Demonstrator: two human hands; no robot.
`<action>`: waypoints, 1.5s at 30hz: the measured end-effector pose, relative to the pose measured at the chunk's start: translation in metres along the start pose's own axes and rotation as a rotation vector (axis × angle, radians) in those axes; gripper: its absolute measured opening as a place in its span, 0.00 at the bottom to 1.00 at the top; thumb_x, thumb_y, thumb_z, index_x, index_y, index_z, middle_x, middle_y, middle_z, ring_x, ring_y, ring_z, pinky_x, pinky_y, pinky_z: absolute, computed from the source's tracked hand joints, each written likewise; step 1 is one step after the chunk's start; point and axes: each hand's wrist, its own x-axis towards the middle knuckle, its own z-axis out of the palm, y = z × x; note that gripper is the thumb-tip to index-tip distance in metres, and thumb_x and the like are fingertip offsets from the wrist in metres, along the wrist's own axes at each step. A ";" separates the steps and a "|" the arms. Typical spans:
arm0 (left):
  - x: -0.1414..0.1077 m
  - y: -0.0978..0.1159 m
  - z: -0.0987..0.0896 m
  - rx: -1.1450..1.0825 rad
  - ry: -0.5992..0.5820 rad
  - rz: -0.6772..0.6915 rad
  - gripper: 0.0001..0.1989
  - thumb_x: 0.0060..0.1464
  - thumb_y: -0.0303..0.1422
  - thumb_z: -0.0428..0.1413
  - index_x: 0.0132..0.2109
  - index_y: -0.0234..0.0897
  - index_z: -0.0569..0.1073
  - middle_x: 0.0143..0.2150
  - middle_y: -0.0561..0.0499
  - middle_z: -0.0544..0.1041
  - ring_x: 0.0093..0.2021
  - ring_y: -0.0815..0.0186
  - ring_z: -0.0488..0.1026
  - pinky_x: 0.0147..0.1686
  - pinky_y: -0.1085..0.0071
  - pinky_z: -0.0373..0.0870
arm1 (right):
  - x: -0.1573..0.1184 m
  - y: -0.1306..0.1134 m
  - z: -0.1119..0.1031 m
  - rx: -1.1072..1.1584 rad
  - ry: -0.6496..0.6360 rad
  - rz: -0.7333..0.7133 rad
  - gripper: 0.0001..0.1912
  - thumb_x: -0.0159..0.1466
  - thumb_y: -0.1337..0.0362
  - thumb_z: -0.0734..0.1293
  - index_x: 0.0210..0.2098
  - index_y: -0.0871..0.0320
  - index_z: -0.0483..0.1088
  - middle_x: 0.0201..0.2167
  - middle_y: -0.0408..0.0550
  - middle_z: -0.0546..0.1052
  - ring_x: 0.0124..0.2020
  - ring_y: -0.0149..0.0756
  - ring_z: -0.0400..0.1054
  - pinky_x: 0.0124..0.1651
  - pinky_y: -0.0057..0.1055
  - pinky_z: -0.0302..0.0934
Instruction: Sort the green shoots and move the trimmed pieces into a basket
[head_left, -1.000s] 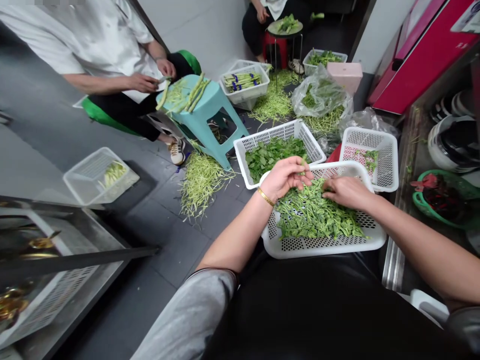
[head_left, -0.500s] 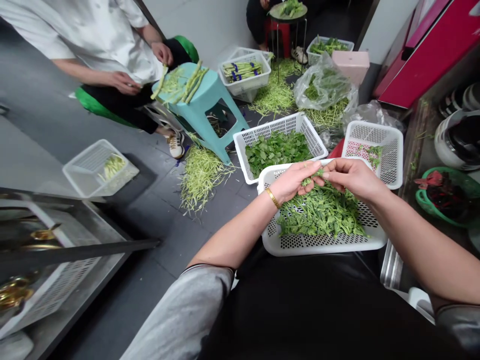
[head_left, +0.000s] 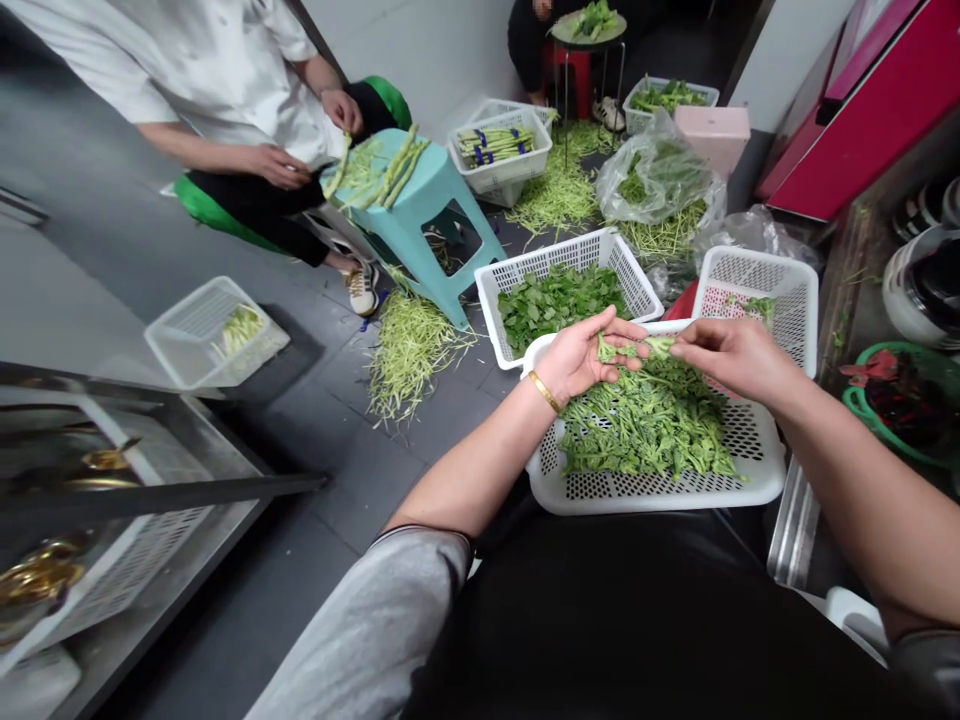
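My left hand (head_left: 585, 362), a gold bangle at its wrist, is turned palm up with its fingers loosely curled and cradles small green vegetable sprigs (head_left: 616, 349). Thumb and fingertips of my right hand (head_left: 729, 358) pinch a pale-green sprig (head_left: 660, 345) just right of the left fingertips. Both hands are above the back part of a white perforated basket (head_left: 656, 492). In it lies a heap of cut green stems and leaves (head_left: 645, 430).
Behind stands a white basket (head_left: 489, 290) of leafy greens; a smaller basket (head_left: 799, 300) is to its right. A person in white (head_left: 232, 90) sits by a turquoise stool (head_left: 420, 180). Trimmings (head_left: 409, 355) litter the floor. A metal shelf (head_left: 217, 440) is at left, a green colander (head_left: 862, 405) at right.
My left hand has opened out, uncovering the sprigs on its fingers. My right hand has drawn away to the right with a sprig. The view has shifted slightly.
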 end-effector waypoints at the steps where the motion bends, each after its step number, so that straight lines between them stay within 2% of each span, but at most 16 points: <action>1: 0.001 -0.001 0.001 0.015 0.005 -0.003 0.26 0.78 0.47 0.50 0.40 0.31 0.80 0.32 0.44 0.84 0.26 0.69 0.82 0.19 0.78 0.68 | -0.003 -0.006 -0.002 0.035 0.053 0.004 0.16 0.67 0.48 0.70 0.31 0.54 0.75 0.25 0.44 0.75 0.27 0.35 0.66 0.33 0.33 0.58; 4: 0.001 -0.004 0.006 0.079 0.047 0.012 0.24 0.75 0.49 0.56 0.37 0.32 0.78 0.28 0.48 0.81 0.22 0.70 0.79 0.17 0.79 0.64 | -0.009 -0.024 0.003 0.062 0.116 -0.076 0.16 0.69 0.49 0.68 0.34 0.54 0.76 0.28 0.46 0.77 0.29 0.35 0.68 0.36 0.34 0.60; 7: -0.001 -0.007 0.009 0.103 0.067 0.067 0.17 0.70 0.42 0.64 0.37 0.34 0.75 0.25 0.53 0.77 0.17 0.76 0.71 0.15 0.81 0.55 | -0.008 -0.028 0.010 0.036 0.023 -0.161 0.17 0.72 0.50 0.67 0.38 0.55 0.79 0.30 0.47 0.79 0.31 0.36 0.70 0.38 0.34 0.62; 9: -0.003 -0.006 0.008 0.079 0.059 0.092 0.13 0.67 0.37 0.65 0.35 0.34 0.74 0.23 0.56 0.73 0.16 0.78 0.67 0.15 0.82 0.50 | -0.004 -0.019 0.011 -0.077 -0.014 -0.101 0.16 0.73 0.52 0.67 0.40 0.56 0.81 0.31 0.47 0.81 0.32 0.38 0.72 0.39 0.34 0.62; 13: -0.005 -0.001 0.003 0.001 0.013 0.138 0.06 0.57 0.28 0.61 0.31 0.35 0.73 0.21 0.58 0.66 0.19 0.75 0.68 0.16 0.82 0.48 | 0.006 0.004 0.017 -0.523 -0.289 0.025 0.09 0.70 0.60 0.70 0.38 0.57 0.83 0.38 0.52 0.85 0.37 0.42 0.75 0.35 0.34 0.57; 15: -0.005 -0.001 0.002 0.025 0.004 0.161 0.03 0.53 0.25 0.60 0.32 0.35 0.75 0.22 0.57 0.69 0.21 0.75 0.70 0.16 0.81 0.50 | 0.008 0.008 0.018 -0.595 -0.368 0.005 0.08 0.69 0.63 0.70 0.38 0.56 0.83 0.39 0.52 0.86 0.37 0.42 0.76 0.34 0.34 0.57; 20: -0.006 -0.008 0.013 0.258 0.100 0.162 0.14 0.59 0.29 0.72 0.34 0.37 0.73 0.21 0.60 0.70 0.16 0.80 0.62 0.16 0.79 0.46 | 0.000 -0.007 0.003 -0.356 -0.192 -0.126 0.09 0.69 0.58 0.70 0.40 0.54 0.82 0.37 0.49 0.84 0.36 0.39 0.75 0.40 0.34 0.63; 24: -0.007 -0.012 0.019 0.390 0.077 0.157 0.18 0.60 0.32 0.74 0.32 0.37 0.71 0.19 0.62 0.68 0.15 0.82 0.59 0.16 0.80 0.46 | -0.005 -0.024 -0.011 -0.311 -0.112 -0.198 0.13 0.72 0.55 0.67 0.39 0.56 0.80 0.36 0.51 0.82 0.35 0.39 0.73 0.40 0.35 0.62; 27: -0.006 -0.009 0.014 0.245 0.069 0.213 0.18 0.59 0.31 0.73 0.32 0.37 0.69 0.20 0.61 0.70 0.16 0.81 0.61 0.16 0.80 0.47 | -0.002 -0.018 -0.014 -0.286 -0.084 -0.093 0.17 0.74 0.50 0.66 0.43 0.55 0.81 0.34 0.50 0.82 0.33 0.39 0.73 0.38 0.34 0.60; 29: -0.005 -0.006 0.008 0.116 0.062 0.232 0.16 0.56 0.28 0.70 0.32 0.38 0.69 0.22 0.58 0.73 0.18 0.79 0.67 0.16 0.80 0.48 | 0.000 -0.010 -0.008 -0.441 -0.106 0.039 0.17 0.73 0.49 0.68 0.42 0.56 0.81 0.35 0.52 0.83 0.34 0.41 0.73 0.34 0.34 0.57; 32: -0.004 -0.004 0.001 0.006 0.015 0.218 0.11 0.48 0.27 0.64 0.30 0.37 0.67 0.27 0.53 0.79 0.25 0.73 0.77 0.17 0.80 0.53 | -0.003 -0.003 0.008 -0.644 -0.251 0.113 0.10 0.71 0.58 0.70 0.37 0.57 0.80 0.37 0.54 0.84 0.34 0.41 0.72 0.33 0.35 0.51; 35: -0.005 -0.005 -0.003 0.017 -0.037 0.224 0.12 0.41 0.26 0.64 0.33 0.37 0.70 0.31 0.51 0.82 0.30 0.68 0.83 0.19 0.80 0.60 | -0.012 -0.003 0.011 -0.351 -0.366 0.000 0.08 0.70 0.62 0.69 0.35 0.56 0.77 0.31 0.48 0.82 0.30 0.36 0.70 0.34 0.34 0.55; 37: -0.005 -0.006 -0.003 0.055 -0.049 0.239 0.14 0.41 0.26 0.66 0.37 0.37 0.73 0.31 0.52 0.83 0.28 0.69 0.81 0.18 0.80 0.60 | -0.015 -0.002 0.002 -0.060 -0.359 -0.025 0.14 0.72 0.53 0.69 0.35 0.55 0.75 0.28 0.45 0.79 0.28 0.35 0.69 0.34 0.33 0.59; 39: -0.005 -0.006 -0.002 0.083 -0.041 0.250 0.14 0.46 0.29 0.69 0.39 0.36 0.76 0.29 0.54 0.81 0.23 0.73 0.75 0.16 0.80 0.54 | -0.014 0.000 -0.008 0.039 -0.308 0.007 0.19 0.72 0.46 0.67 0.36 0.55 0.74 0.28 0.46 0.78 0.29 0.37 0.71 0.34 0.34 0.61; 42: -0.005 -0.004 0.001 0.114 -0.015 0.248 0.14 0.52 0.36 0.74 0.36 0.35 0.77 0.22 0.58 0.74 0.18 0.78 0.66 0.14 0.79 0.48 | -0.008 0.003 -0.008 -0.257 -0.253 0.078 0.16 0.70 0.49 0.71 0.42 0.56 0.78 0.36 0.53 0.84 0.37 0.45 0.76 0.38 0.37 0.62; 45: -0.006 -0.003 0.003 0.154 0.015 0.233 0.17 0.56 0.39 0.75 0.34 0.35 0.77 0.19 0.61 0.69 0.16 0.79 0.63 0.15 0.79 0.45 | -0.005 0.003 0.005 -0.547 -0.305 0.112 0.10 0.70 0.57 0.72 0.45 0.57 0.80 0.41 0.57 0.85 0.39 0.49 0.77 0.38 0.38 0.61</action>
